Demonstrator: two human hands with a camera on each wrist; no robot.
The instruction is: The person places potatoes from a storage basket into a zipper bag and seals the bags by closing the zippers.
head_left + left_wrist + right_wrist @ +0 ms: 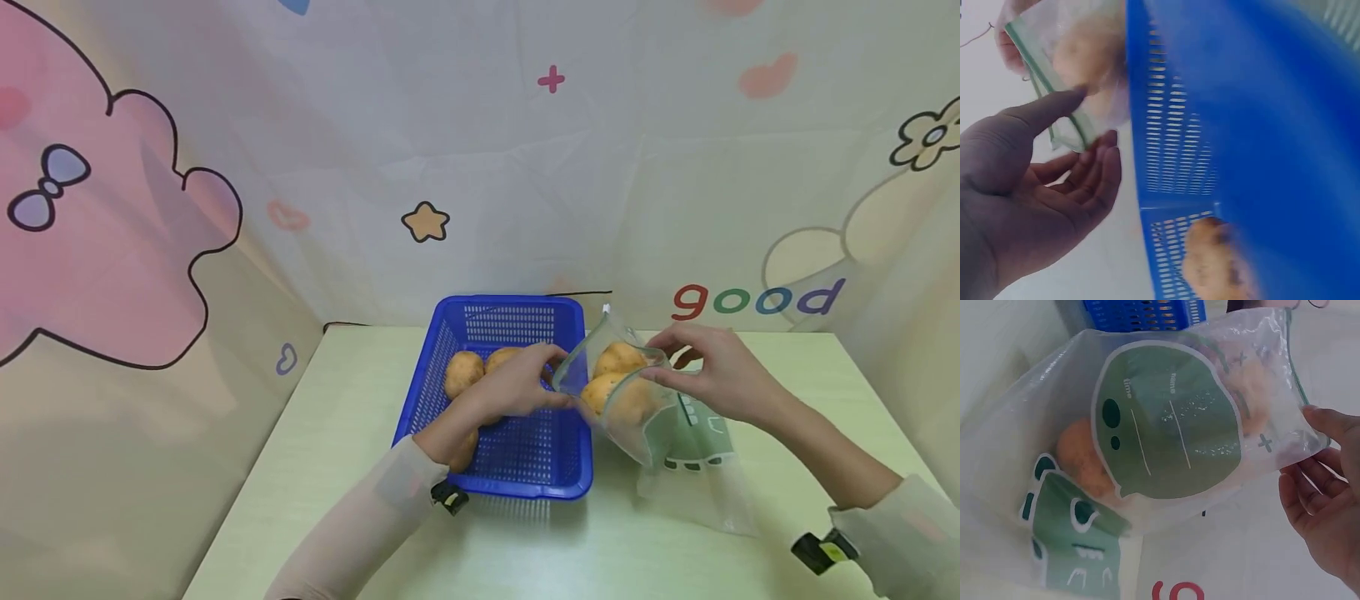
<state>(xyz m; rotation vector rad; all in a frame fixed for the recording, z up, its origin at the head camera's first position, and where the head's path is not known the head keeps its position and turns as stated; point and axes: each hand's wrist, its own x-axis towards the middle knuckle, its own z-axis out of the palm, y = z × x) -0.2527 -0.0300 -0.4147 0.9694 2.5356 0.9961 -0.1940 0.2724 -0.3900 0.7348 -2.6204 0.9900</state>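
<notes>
A clear zip bag (652, 433) with green printed patches is held up at the right side of the blue basket (588, 467), its mouth spread apart. Potatoes (611, 392) show inside it. My left hand (525, 383) reaches across the basket and grips the mouth's left edge; in the left wrist view its thumb lies over the plastic, with the other fingers at the corner. At the opposite edge, my right hand (712, 367) pinches the rim between thumb and fingers. In the right wrist view, a potato (1085, 456) lies low in the bag behind the print.
More potatoes (465, 373) lie in the basket's left part, some partly covered by my left forearm. Basket and bag are on a pale green table (315, 467). A printed cloth (480, 167) hangs behind, with cloth walls at both sides.
</notes>
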